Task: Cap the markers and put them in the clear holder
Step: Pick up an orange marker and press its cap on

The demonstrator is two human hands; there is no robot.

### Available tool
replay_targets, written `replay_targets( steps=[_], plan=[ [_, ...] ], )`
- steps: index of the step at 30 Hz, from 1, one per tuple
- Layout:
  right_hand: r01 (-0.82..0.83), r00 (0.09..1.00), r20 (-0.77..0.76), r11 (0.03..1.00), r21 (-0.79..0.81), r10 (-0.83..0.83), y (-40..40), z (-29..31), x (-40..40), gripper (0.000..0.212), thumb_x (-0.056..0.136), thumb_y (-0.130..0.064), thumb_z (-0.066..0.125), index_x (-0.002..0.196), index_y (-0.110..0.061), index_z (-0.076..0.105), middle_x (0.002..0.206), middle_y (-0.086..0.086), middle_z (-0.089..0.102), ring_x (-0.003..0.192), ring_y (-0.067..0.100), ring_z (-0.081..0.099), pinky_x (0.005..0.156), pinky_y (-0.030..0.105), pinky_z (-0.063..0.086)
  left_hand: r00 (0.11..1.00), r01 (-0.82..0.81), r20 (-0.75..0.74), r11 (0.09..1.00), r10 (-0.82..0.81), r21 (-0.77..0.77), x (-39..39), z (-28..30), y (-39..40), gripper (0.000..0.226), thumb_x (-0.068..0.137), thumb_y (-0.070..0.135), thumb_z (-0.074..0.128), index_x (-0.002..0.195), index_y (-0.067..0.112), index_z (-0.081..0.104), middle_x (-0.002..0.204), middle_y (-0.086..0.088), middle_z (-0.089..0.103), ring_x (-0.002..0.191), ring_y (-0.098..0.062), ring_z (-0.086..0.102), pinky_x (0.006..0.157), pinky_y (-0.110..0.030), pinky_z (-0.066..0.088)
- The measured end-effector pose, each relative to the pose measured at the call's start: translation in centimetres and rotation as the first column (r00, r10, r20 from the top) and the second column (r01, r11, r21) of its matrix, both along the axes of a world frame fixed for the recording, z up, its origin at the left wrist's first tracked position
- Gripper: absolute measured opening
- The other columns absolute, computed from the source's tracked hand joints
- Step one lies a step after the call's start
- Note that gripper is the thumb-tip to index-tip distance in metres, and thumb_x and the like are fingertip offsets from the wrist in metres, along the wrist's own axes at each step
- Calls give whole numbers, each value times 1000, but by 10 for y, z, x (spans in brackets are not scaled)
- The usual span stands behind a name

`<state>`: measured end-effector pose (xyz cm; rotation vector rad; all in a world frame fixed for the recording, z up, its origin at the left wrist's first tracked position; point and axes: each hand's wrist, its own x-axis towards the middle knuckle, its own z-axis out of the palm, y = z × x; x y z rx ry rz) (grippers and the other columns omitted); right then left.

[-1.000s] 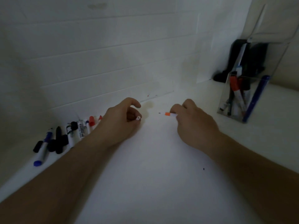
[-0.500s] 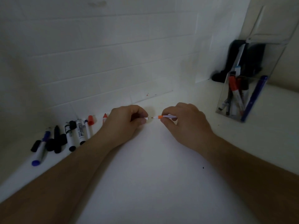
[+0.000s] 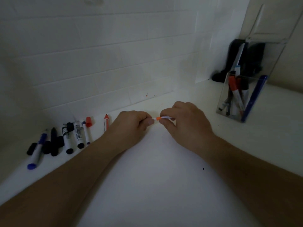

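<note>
Both hands together over the white tabletop (image 3: 147, 185), left hand (image 3: 131, 126) and right hand (image 3: 185, 125) pinching a thin orange-banded marker (image 3: 164, 118) between them.

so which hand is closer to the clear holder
The right hand. It pinches the small orange-banded marker mid-counter, with the clear holder off to its right. The left hand sits on the far side of the right hand, farther from the holder.

On the white counter (image 3: 155, 185) backed by white tile (image 3: 98, 54), the held white marker (image 3: 165, 118) has an orange band, the left row mixes black, white, blue and a red crayon (image 3: 106, 124), and the far-right clear holder (image 3: 249, 99) shows red and blue.
</note>
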<state>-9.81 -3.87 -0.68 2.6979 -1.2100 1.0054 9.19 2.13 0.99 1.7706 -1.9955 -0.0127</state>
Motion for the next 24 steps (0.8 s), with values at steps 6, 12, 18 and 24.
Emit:
replay_targets(
  steps=[6,12,18,24],
  plan=[
    [7,998,-62,1000,-7,-7,3,1,0,23,99,-47,52,97,-33,70,79,-6,48,70,19,52,58,32,39,995,22,92,999,-25,35,-1,-5,0,17,102,23,46,92,15,58,82,-2,60,78,-25,57,68,-38,39],
    [-9,995,-103,1000,19,11,5,-4,1,44,97,-61,34,94,-33,68,74,-5,50,70,15,52,56,31,33,981,-41,189,999,38,11,-3,-12,0,14,101,24,44,89,24,52,75,6,47,77,-24,54,62,-34,29],
    [-44,998,-54,999,24,45,1,-5,-2,48,95,-63,29,97,-35,68,76,-6,55,72,14,54,59,32,41,987,-10,162,999,15,-33,-5,-12,-2,19,91,12,51,81,27,45,69,9,43,69,-22,49,63,-37,38],
    [-26,994,-109,1000,-5,25,-4,1,-4,35,98,-57,38,110,-41,67,86,-8,64,85,19,61,75,37,47,993,52,108,994,-41,-101,-8,-16,-6,23,100,33,40,89,19,55,76,2,54,71,-23,54,66,-39,43]
  ],
)
